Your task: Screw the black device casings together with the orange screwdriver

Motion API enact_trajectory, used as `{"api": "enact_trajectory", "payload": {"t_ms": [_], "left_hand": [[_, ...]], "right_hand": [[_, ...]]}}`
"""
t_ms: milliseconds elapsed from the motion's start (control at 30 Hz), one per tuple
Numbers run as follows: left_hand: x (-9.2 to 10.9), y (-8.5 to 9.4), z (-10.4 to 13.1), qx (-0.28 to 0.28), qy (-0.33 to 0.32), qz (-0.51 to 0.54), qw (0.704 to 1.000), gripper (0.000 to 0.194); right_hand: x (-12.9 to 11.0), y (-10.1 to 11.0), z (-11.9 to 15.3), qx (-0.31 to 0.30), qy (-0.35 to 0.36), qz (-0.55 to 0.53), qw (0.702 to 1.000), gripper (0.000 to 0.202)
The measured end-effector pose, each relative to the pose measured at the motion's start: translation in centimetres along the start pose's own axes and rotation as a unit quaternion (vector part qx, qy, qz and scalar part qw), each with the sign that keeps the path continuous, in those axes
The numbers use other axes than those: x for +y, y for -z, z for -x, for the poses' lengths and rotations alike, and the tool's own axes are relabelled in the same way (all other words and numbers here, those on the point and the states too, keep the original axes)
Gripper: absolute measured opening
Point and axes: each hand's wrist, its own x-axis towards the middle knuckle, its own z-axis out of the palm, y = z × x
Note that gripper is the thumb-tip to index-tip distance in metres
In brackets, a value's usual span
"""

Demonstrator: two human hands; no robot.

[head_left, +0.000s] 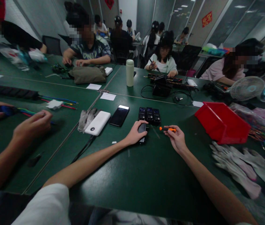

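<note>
My left hand [135, 133] is closed around the sides of a small black rectangular device [142, 128] on the green table, its thumb and fingers on opposite edges. In my right hand [176, 138] is an orange-and-black screwdriver [167, 129], pinched between thumb and fingers and pointing left toward the device. Its thin shaft is hard to make out. Just beyond my left hand, three similar black devices [149, 114] with small screens lie side by side. A black smartphone [119, 116] and a white power bank [98, 123] with a dark cable lie to the left.
A grey glove [87, 119] lies by the power bank. To the right are a red plastic bin [222, 122] and work gloves [236, 165]. A pale green bottle [130, 73] stands farther back. At left, a co-worker's hands [30, 126] handle coloured wires; other people sit across the table [132, 175].
</note>
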Motion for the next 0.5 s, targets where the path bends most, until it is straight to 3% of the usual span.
{"api": "enact_trajectory", "payload": {"t_ms": [500], "left_hand": [[0.11,-0.22,0.14,-0.017,0.002,-0.025,1.000,0.044]], "right_hand": [[0.42,-0.28,0.06,0.033,0.038,0.066,0.997,0.025]]}}
